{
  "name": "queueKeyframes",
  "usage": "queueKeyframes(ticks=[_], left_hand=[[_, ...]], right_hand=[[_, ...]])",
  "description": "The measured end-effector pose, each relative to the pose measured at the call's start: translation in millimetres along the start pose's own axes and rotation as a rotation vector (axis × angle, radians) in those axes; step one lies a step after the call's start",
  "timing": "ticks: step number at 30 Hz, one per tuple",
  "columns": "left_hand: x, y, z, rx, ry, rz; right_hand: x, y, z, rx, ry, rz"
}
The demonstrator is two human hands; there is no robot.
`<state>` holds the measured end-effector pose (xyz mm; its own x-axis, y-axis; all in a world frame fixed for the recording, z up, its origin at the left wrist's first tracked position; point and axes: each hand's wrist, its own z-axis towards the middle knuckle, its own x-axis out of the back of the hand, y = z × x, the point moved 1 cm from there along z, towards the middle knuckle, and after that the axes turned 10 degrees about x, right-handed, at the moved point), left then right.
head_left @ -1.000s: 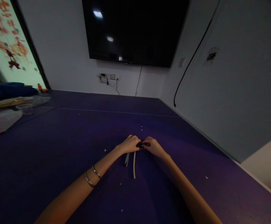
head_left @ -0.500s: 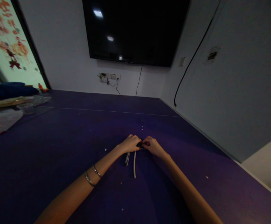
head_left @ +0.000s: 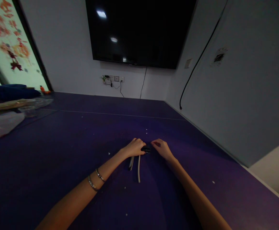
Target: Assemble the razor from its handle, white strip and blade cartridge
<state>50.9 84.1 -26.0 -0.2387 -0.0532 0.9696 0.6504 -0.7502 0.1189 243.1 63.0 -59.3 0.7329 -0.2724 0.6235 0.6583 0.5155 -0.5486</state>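
My left hand [head_left: 135,147] is closed around a small black object [head_left: 146,149] low over the purple surface. Its rounded dark end sticks out to the right of my fingers; what kind of thing it is does not show clearly. Below that hand a pale, slightly curved strip [head_left: 139,169] extends toward me, and beside it is a shorter grey piece with a dark edge [head_left: 131,163]. Their upper ends are hidden by the hand. My right hand [head_left: 162,148] is a short way to the right, apart from the black object. Its thumb and forefinger are pinched together; anything between them is too small to make out.
Small white scraps [head_left: 146,131] dot the purple surface [head_left: 82,179]. Plastic bags [head_left: 3,124] and dark blue cloth [head_left: 14,92] lie at the far left. A television [head_left: 141,32] and sockets [head_left: 116,78] are on the back wall. A black cable [head_left: 199,57] hangs along the right wall.
My right hand has let go of the black object and drawn away to the right. The left hand stays in place, still holding that object.
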Motion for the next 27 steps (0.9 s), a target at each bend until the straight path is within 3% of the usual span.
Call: queueKeyframes(ticks=[7,11,14,18,22,27], left_hand=[[5.4,5.7,-2.8,0.058,-0.01,-0.008],[28.5,8.5,-4.6,0.098,0.05,-0.034],[50.9,4.5,-11.1,0.226,0.08,-0.042],[63.1,-1.1,-30.2,0.401,-0.078,-0.048],[55.9,3.1,-53.5,0.5,-0.267,-0.024],[41.7,14.0,-71.2,0.546,-0.315,-0.024]], right_hand=[[2.3,11.0,-8.1,-0.12,0.086,0.066],[0.9,12.1,-7.7,-0.124,0.081,0.075],[-0.4,15.1,-7.6,-0.135,0.082,0.076],[-2.0,17.9,-7.3,-0.146,0.092,0.111],[-2.9,17.8,-7.0,-0.158,0.088,0.1],[-3.5,18.3,-7.6,-0.163,0.067,0.078]])
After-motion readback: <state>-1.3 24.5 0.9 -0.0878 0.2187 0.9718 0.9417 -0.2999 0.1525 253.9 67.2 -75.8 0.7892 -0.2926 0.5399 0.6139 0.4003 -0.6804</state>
